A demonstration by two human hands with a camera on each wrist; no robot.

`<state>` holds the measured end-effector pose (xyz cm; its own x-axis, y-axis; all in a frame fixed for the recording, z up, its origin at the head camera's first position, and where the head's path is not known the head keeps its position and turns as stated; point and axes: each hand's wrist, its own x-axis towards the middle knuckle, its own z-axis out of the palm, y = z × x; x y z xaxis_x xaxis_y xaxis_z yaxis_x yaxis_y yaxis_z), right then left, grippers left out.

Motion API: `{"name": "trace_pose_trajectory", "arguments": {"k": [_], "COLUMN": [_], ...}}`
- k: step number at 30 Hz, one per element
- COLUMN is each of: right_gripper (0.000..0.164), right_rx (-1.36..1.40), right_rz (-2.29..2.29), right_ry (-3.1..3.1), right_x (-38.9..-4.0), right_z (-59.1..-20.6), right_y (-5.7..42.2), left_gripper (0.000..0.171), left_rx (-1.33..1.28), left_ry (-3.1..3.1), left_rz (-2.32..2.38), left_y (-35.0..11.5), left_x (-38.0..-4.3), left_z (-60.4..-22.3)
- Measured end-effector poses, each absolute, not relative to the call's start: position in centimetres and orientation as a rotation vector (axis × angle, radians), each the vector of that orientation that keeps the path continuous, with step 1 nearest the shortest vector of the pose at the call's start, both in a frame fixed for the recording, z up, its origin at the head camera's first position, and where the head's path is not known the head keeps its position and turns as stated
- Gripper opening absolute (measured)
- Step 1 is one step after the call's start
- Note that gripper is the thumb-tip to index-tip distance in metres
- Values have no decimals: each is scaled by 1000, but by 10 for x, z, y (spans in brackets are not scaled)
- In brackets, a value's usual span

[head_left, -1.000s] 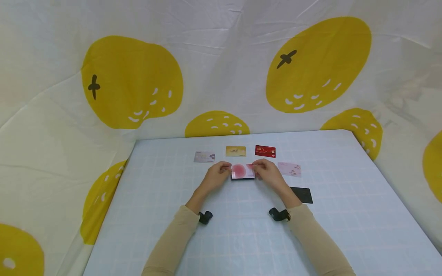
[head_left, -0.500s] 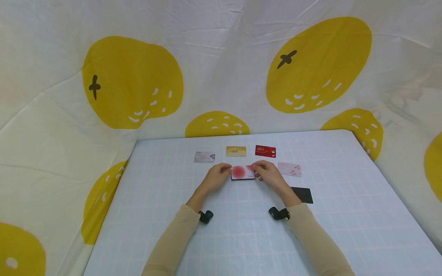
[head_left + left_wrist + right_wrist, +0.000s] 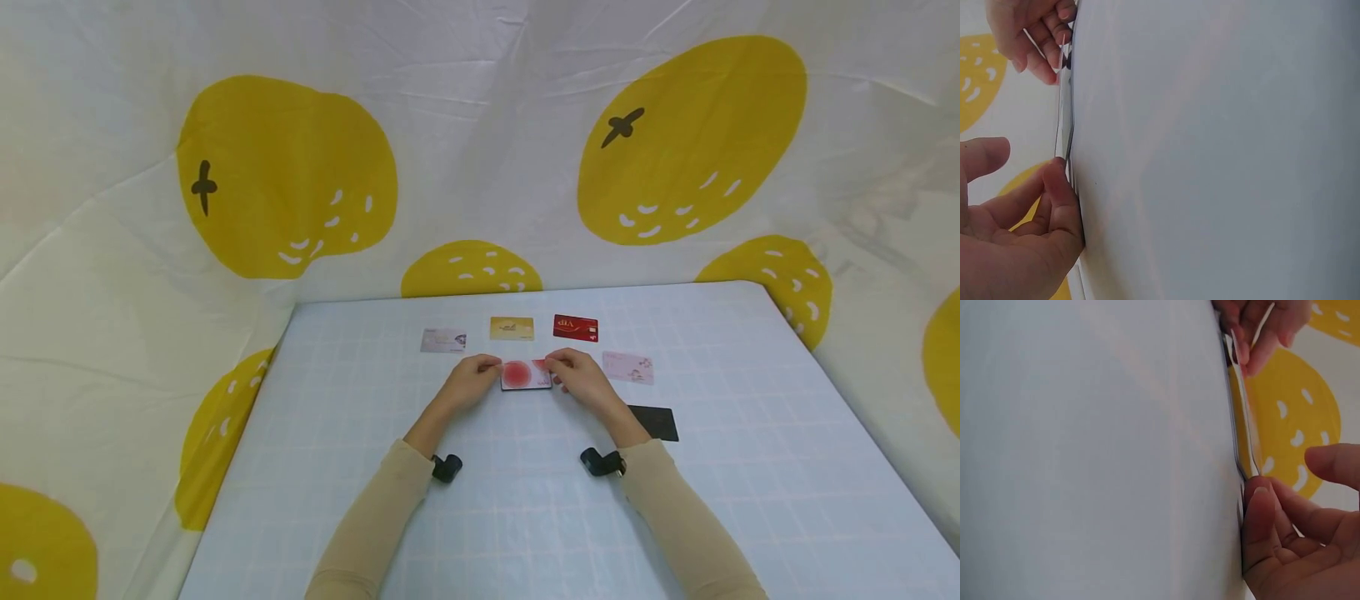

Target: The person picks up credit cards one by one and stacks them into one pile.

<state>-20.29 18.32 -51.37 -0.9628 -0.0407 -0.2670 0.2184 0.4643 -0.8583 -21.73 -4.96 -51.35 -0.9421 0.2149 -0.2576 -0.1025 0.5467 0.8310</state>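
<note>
A white card with a red circle [image 3: 516, 375] is pinched between my two hands, low over the table's middle. My left hand [image 3: 468, 383] grips its left end with thumb and fingers, and my right hand [image 3: 585, 386] grips the right end. A thin dark edge [image 3: 527, 389] shows just below the card's near side. Seen edge-on in the left wrist view, the card [image 3: 1059, 119] stands slightly apart from a flat dark layer beneath it. The right wrist view has the same card's edge [image 3: 1249, 419] running between both hands' fingertips.
Behind the hands lie a silver card [image 3: 443, 340], a gold card [image 3: 512, 328] and a red VIP card [image 3: 576, 327]. Right of them are a pink flowered card [image 3: 628, 367] and a black card [image 3: 658, 423], partly behind the right forearm. A fruit-patterned curtain [image 3: 480, 150] hangs behind the table.
The red-circle card has tipped and come down slightly toward the near side, and the dark strip along its front edge has narrowed. Both hands keep their hold; the other cards stay put.
</note>
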Motion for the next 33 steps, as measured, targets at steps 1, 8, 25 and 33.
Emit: {"name": "trace_pose_trajectory", "arguments": {"k": [1,8,25,33], "right_gripper": [36,36,36,37], "right_rx": [155,148,126,127], "right_rz": [-1498,-1498,-1476,-1472], "right_ry": [2466,2467,2466,2469], "right_x": [-203,-201,-201,-202], "right_z": [-513,-513,-513,-513], "right_y": [183,184,184,183], "left_gripper": [35,37,38,38], "left_rx": [87,80,89,96], "left_ry": [2451,2437,2435,2440], "left_rz": [1352,1342,1324,1338], "left_y": [-50,-49,-48,-50], "left_x": [-217,-219,-222,-222], "left_z": [-514,-515,-514,-514]}}
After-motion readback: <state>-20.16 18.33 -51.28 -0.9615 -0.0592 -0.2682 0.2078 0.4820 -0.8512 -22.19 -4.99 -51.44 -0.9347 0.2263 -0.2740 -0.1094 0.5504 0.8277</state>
